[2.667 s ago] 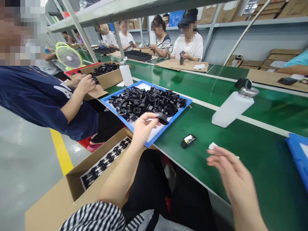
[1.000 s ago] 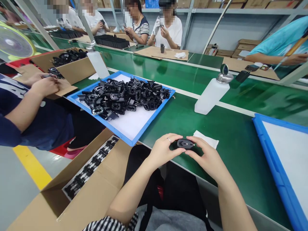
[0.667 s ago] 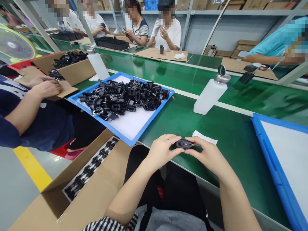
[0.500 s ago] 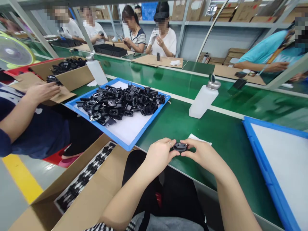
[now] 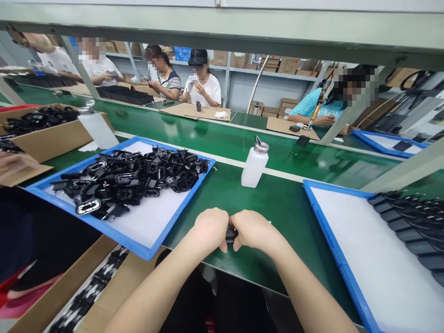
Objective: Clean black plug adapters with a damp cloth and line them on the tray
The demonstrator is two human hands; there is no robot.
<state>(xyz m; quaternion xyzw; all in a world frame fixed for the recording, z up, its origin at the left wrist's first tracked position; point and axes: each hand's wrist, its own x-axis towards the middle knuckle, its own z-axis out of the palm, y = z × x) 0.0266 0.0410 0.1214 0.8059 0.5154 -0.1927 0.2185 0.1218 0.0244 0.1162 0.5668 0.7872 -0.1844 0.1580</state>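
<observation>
Glossy green table point(image 5: 284, 210) with small black plastic casing point(image 5: 230, 235)

Bare left hand point(image 5: 211, 230) and right hand point(image 5: 254, 230) pinch its opposite ends near the table's front edge. Probably light, stiff and somewhat slippery, it seems best held by those ends.

- Bright, even, whitish indoor light, seemingly from above.
- Soft pale glare and blurry reflections across the glossy green desk point(image 5: 284, 203).
- Deep shade below the desk's front edge and along the underside of the overhead shelf point(image 5: 222, 14).
- The black piece point(image 5: 230, 236) between the fingers point(image 5: 223, 248) is too dark to show detail.
- A co-worker's hand point(image 5: 9, 164) at the left edge is smeared.
- Wide-angle stretching towards the borders; background soft, heads pixelated.
</observation>
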